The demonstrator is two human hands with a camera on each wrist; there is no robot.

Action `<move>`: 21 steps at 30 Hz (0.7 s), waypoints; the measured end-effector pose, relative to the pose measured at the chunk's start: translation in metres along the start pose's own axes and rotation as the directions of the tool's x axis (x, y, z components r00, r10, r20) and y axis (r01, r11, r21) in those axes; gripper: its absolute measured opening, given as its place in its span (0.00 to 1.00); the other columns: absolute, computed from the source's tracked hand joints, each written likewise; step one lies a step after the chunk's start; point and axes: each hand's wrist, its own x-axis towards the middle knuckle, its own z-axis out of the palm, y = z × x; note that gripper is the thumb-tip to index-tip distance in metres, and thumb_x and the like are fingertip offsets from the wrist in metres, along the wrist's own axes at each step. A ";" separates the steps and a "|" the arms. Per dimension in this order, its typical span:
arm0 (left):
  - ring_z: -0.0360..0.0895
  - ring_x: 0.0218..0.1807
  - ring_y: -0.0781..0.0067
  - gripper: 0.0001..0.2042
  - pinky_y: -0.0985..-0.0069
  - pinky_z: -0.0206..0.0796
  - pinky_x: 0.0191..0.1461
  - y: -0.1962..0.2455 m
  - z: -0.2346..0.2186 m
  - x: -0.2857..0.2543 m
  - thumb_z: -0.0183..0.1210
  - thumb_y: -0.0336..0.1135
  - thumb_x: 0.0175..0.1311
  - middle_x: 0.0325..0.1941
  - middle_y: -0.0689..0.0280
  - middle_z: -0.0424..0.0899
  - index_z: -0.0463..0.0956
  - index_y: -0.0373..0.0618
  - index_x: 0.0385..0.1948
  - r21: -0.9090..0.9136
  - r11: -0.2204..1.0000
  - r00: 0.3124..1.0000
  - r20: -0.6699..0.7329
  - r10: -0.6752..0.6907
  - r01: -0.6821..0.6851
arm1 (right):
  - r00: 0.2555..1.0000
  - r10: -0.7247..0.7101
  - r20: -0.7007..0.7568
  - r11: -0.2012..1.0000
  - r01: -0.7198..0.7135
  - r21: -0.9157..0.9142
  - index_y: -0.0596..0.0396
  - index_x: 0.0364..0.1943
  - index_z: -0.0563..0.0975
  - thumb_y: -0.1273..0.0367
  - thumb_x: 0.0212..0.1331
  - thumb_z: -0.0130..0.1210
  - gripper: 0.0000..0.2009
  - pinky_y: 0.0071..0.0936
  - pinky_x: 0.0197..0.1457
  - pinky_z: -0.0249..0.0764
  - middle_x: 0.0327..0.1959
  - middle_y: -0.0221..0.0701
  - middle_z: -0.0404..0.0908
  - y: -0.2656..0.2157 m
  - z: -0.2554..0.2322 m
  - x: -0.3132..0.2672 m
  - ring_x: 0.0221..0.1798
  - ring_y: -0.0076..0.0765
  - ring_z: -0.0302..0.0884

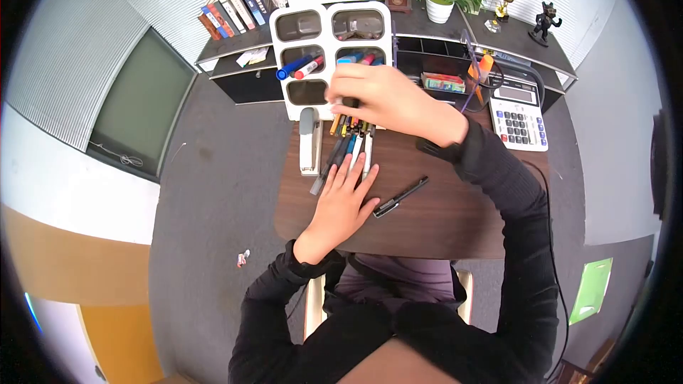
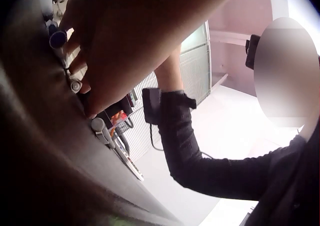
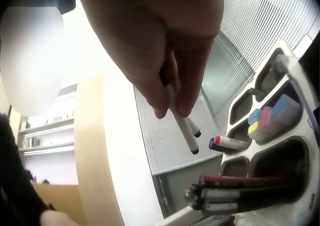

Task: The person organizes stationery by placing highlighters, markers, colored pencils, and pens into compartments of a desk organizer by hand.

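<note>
My right hand [image 1: 384,99] is over the lower part of a white organizer [image 1: 328,28]. In the right wrist view, that hand [image 3: 165,40] pinches white markers [image 3: 186,133] with dark ends, tips pointing down. My left hand [image 1: 341,206] lies with fingers spread and extended on pens and markers [image 1: 358,148] on the table. Dark pens [image 3: 225,193] stick out of a lower compartment. Blue and red markers [image 1: 309,67] sit in a middle-left compartment, and highlighters [image 3: 275,118] fill the one beside it. Below my right forearm lies a black pen [image 1: 400,198].
A grey and white stapler [image 1: 309,144] stands left of the pens. At the right are a calculator [image 1: 518,117] and an orange highlighter [image 1: 485,65]. Books [image 1: 238,7], a potted plant [image 1: 440,8] and figurines line the back shelf. A cable [image 1: 551,242] runs down the right side.
</note>
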 end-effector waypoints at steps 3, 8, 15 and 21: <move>0.54 0.79 0.48 0.32 0.52 0.49 0.78 -0.004 0.001 -0.006 0.59 0.45 0.69 0.78 0.52 0.58 0.62 0.43 0.71 -0.005 1.000 1.000 0.014 -0.003 0.003 | 0.972 -0.190 0.141 0.962 0.213 -0.171 0.56 0.35 0.73 0.75 0.52 0.59 0.08 0.40 0.36 0.78 0.36 0.34 0.75 0.023 0.028 0.025 0.37 0.46 0.81; 0.52 0.80 0.51 0.31 0.53 0.47 0.79 -0.009 -0.007 -0.017 0.58 0.45 0.69 0.78 0.52 0.58 0.62 0.40 0.70 -0.043 0.999 0.999 0.052 -0.010 0.012 | 0.894 -0.272 0.357 0.857 0.393 -0.332 0.57 0.35 0.75 0.75 0.52 0.57 0.06 0.35 0.35 0.80 0.38 0.33 0.74 0.041 0.057 0.041 0.39 0.40 0.82; 0.51 0.80 0.51 0.30 0.52 0.46 0.79 -0.013 -0.010 -0.024 0.59 0.43 0.68 0.78 0.52 0.58 0.64 0.39 0.69 -0.094 0.995 0.999 0.051 0.017 -0.012 | 0.826 -0.194 0.529 0.638 0.516 -0.572 0.53 0.21 0.81 0.73 0.47 0.60 0.02 0.29 0.35 0.81 0.31 0.30 0.80 0.053 0.079 0.036 0.36 0.32 0.85; 0.51 0.80 0.52 0.30 0.51 0.45 0.80 -0.013 -0.011 -0.028 0.60 0.42 0.68 0.77 0.52 0.59 0.65 0.37 0.68 -0.103 0.994 0.999 0.042 0.023 -0.019 | 0.811 -0.146 0.566 0.620 0.521 -0.587 0.51 0.19 0.82 0.72 0.46 0.61 0.03 0.29 0.35 0.80 0.31 0.31 0.81 0.058 0.083 0.035 0.35 0.33 0.86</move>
